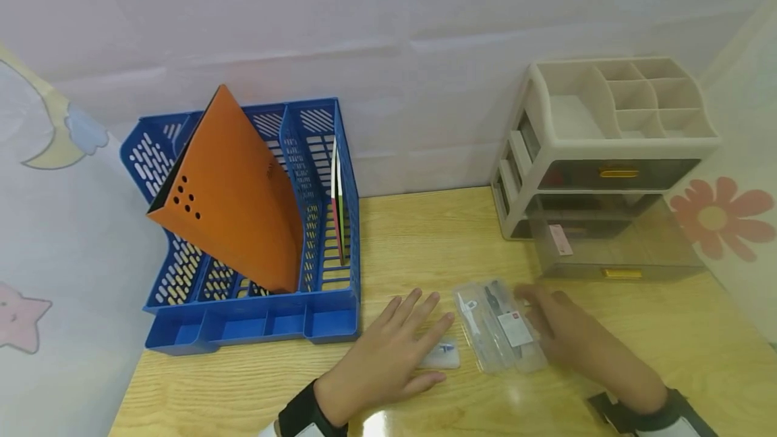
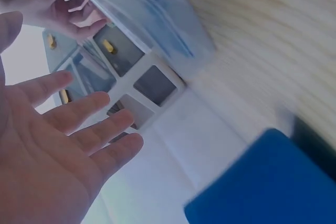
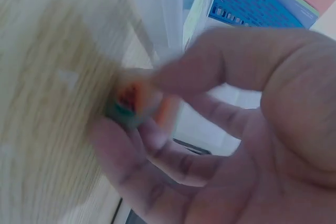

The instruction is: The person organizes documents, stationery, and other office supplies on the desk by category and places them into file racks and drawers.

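Orange-and-green piece [image 3: 131, 98] pinched

I had the left hand [image 1: 391, 356] spread by the small box [image 1: 448, 356], the right hand [image 1: 570, 332] pinching the piece near the bench [image 1: 425, 235], beside the clear case [image 1: 488, 336]; a steady hold seemed best. Beyond stood the open drawer [image 1: 662, 273].

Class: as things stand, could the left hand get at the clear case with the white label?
Probably yes: the left hand is open beside the clear case on the table; only a small, low case lies partly between. The right hand, at the other side, leaves this side free.
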Available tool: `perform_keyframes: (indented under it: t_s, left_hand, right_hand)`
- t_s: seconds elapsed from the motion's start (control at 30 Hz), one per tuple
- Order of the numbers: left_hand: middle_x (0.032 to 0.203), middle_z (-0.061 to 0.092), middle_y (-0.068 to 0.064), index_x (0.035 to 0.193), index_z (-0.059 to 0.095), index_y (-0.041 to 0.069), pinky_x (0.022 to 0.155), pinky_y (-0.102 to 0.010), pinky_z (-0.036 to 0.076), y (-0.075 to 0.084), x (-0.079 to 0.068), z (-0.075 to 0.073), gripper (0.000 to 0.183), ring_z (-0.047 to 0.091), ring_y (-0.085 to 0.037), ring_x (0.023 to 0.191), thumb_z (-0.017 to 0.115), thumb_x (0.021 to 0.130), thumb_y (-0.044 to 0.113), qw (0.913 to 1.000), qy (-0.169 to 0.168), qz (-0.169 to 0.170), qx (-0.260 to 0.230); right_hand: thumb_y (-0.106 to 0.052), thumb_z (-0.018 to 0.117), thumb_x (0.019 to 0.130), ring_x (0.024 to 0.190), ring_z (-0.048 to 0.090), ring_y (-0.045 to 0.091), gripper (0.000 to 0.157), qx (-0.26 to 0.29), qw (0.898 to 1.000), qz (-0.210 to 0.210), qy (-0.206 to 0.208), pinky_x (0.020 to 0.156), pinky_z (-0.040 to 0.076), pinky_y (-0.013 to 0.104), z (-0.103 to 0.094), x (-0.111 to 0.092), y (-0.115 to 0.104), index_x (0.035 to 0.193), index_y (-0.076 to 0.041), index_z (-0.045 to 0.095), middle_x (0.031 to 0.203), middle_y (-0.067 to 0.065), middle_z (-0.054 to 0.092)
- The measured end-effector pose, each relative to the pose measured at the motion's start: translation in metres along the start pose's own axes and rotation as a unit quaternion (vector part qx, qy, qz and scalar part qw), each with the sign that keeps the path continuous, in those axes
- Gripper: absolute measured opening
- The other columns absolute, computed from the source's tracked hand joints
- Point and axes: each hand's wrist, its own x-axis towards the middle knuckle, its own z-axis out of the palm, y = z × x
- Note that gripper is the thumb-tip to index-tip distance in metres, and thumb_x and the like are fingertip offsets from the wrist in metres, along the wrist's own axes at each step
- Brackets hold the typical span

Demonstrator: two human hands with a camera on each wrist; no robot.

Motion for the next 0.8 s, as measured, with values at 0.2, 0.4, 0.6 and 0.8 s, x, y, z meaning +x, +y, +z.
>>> perform_keyframes:
  t_s: [0.2, 0.4, 0.6, 0.8]
  left_hand:
    - [0.164, 0.039, -0.016, 0.16, 0.038, 0.019, 0.116, -0.053, 0.044, 0.007, 0.012, 0.001, 0.077, 0.041, -0.04, 0.149, 0.05, 0.1, 0.065, 0.9999, 0.001, 0.01, 0.011]
    - [0.164, 0.04, -0.015, 0.16, 0.037, 0.02, 0.116, -0.052, 0.045, 0.012, 0.017, 0.001, 0.077, 0.041, -0.039, 0.149, 0.052, 0.099, 0.065, 0.9995, -0.004, 0.015, 0.028]
    - [0.162, 0.042, -0.014, 0.158, 0.042, 0.021, 0.114, -0.05, 0.047, 0.015, 0.019, 0.001, 0.076, 0.046, -0.037, 0.146, 0.057, 0.097, 0.064, 0.9988, 0.005, 0.02, 0.044]
    - [0.167, 0.033, -0.016, 0.158, 0.042, 0.022, 0.115, -0.049, 0.046, 0.016, 0.02, -0.002, 0.076, 0.044, -0.038, 0.147, 0.06, 0.096, 0.062, 0.9988, 0.02, 0.024, 0.036]
  right_hand:
    - [0.0, 0.07, 0.09, 0.074, 0.058, 0.021, 0.03, -0.038, 0.999, -0.003, 0.02, 0.057, 0.052, 0.036, 0.004, -0.002, 0.0, 0.117, -0.011, 0.065, 0.091, 0.013, 0.061]
    - [0.008, 0.073, 0.074, 0.068, 0.054, 0.018, 0.038, -0.068, 0.996, -0.018, 0.052, 0.055, 0.049, 0.034, 0.002, -0.005, -0.003, 0.107, -0.011, 0.067, 0.088, 0.011, 0.06]
    - [0.006, 0.079, 0.073, 0.072, 0.057, 0.015, 0.035, -0.102, 0.989, -0.057, 0.088, 0.058, 0.054, 0.036, -0.003, -0.009, -0.013, 0.103, -0.009, 0.07, 0.09, 0.006, 0.062]
    - [-0.001, 0.088, 0.07, 0.083, 0.066, 0.008, 0.043, -0.107, 0.976, -0.139, 0.129, 0.066, 0.06, 0.028, -0.021, -0.02, -0.028, 0.108, -0.013, 0.074, 0.102, -0.006, 0.067]
